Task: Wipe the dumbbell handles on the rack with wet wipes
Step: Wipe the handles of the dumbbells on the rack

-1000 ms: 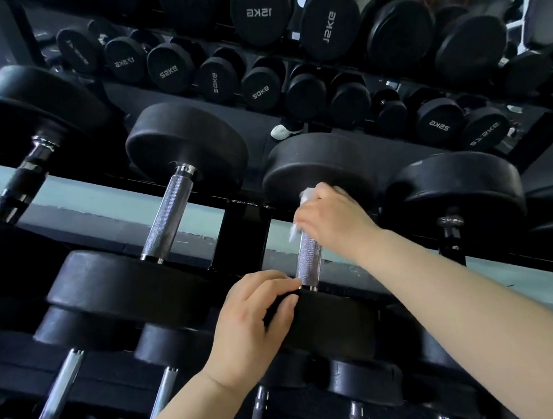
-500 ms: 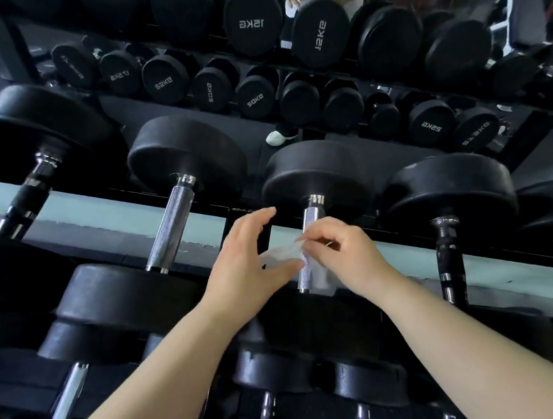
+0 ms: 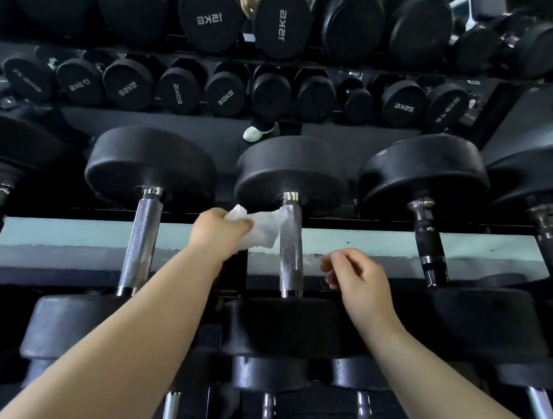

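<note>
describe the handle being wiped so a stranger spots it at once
The rack holds a row of large dumbbells across mid-picture. Third from the left is a bright knurled handle. Only it has a white wet wipe against its top, held by the left hand.

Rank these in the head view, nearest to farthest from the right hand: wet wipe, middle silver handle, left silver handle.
1. middle silver handle: just left of the right hand.
2. wet wipe: higher, gripped by the left hand.
3. left silver handle: far left.
</note>
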A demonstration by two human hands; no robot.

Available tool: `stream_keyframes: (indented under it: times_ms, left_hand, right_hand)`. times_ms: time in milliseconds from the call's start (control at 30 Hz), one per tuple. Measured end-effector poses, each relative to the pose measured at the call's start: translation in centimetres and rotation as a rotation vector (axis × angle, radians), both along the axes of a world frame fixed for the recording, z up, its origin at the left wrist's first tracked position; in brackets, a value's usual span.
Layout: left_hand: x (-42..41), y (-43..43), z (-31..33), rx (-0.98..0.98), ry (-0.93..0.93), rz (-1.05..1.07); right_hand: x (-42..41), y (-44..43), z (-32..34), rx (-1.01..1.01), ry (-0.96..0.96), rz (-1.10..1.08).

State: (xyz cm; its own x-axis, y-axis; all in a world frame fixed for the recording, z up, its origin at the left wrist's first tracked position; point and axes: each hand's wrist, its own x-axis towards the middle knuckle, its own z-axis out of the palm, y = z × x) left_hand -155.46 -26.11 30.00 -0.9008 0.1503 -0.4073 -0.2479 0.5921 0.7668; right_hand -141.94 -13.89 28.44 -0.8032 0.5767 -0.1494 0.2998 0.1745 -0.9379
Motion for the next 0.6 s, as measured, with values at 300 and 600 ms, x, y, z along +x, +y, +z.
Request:
stream_keyframes:
  times_ms: [300, 600]
  left_hand:
    - [0.3, 3.9, -3.2, 0.614, -0.457, 0.229]
    - [-1.2, 3.6, -2.6, 0.657, -0.624, 0.009]
  right_hand:
    - [0.1, 0.0, -0.2, 0.010, -0.004, -0.008]
    - [0.2, 0.0, 0.2, -0.003, 0.018, 0.047]
